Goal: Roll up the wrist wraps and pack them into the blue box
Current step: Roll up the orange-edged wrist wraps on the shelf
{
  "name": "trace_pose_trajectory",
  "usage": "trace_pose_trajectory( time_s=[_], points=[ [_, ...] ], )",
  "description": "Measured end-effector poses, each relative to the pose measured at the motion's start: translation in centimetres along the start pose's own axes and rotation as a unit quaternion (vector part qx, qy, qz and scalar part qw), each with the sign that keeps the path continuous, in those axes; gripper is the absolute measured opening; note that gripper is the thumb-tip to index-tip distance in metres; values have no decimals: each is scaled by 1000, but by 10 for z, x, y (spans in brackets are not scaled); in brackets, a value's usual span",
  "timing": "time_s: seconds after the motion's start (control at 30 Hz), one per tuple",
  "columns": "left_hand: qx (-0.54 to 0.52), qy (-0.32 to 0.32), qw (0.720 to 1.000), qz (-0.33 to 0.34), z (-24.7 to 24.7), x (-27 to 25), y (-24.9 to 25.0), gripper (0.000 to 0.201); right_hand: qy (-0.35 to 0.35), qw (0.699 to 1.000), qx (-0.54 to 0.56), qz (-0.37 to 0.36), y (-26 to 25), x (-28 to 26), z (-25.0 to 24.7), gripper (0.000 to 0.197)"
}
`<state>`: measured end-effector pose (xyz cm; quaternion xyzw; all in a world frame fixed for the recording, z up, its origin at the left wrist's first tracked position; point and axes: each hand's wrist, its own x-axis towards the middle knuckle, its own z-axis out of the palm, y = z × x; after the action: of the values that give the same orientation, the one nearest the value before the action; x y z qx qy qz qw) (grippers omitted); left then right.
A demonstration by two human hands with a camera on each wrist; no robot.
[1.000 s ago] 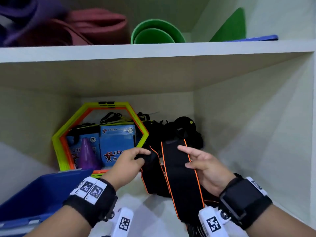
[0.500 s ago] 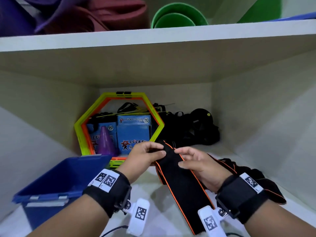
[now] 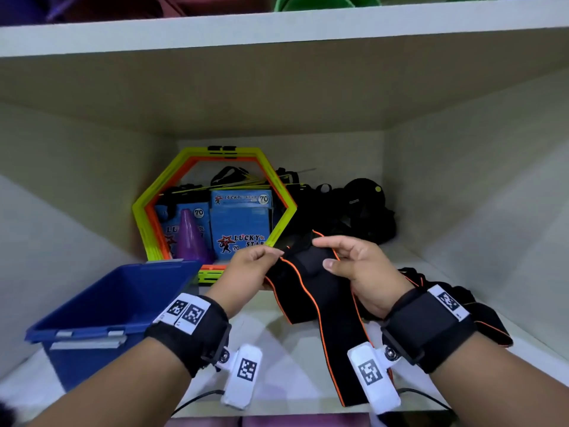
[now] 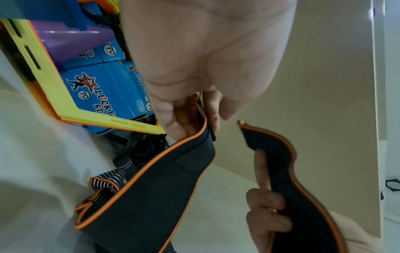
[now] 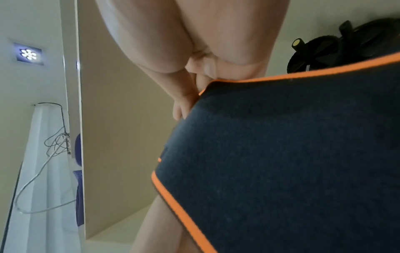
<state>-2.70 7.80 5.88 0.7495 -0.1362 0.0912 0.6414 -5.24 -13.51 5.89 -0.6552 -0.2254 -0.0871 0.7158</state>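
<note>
Head view shows your left hand [image 3: 246, 268] and right hand [image 3: 360, 266] each pinching the top end of the black, orange-edged wrist wrap [image 3: 326, 303] above the shelf floor. The blue box [image 3: 101, 306] sits at eight o'clock of the wrap, near your left wrist.

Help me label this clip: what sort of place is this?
Probably a sports-equipment storage cupboard: a shelf compartment holding hexagonal agility rings, a purple training cone and Lucky Star boxes, where both hands hold a wrist wrap beside the blue box.
</note>
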Motion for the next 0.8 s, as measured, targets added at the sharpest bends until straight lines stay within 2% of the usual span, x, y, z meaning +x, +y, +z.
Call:
trace_pose_trajectory(
  time_s=[0.1,0.2,0.37,0.5,0.63,0.7,0.8],
  points=[
    [-53,-18,998,-14,2,-2,5,28,-18,1000,-9,-17,-2,1,5,42],
    [-95,-32,995,-15,7,-6,12,32,-12,996,-86,-12,8,2,9,45],
    [-41,-38,998,38,10,-16,20,8,68,978,-194,-25,14,-1,15,42],
    [-41,-25,997,62,6,-15,31,22,38,984,-160,-67,4,-3,24,39],
    [-18,-31,995,96,-4,-8,55,31,74,968,-194,-143,-15,5,35,12],
    [-28,-28,994,104,-5,-8,71,32,61,965,-197,-165,-25,10,45,14],
    [-46,-25,992,118,-2,-9,92,32,18,964,-203,-168,-36,15,57,27]
  ],
)
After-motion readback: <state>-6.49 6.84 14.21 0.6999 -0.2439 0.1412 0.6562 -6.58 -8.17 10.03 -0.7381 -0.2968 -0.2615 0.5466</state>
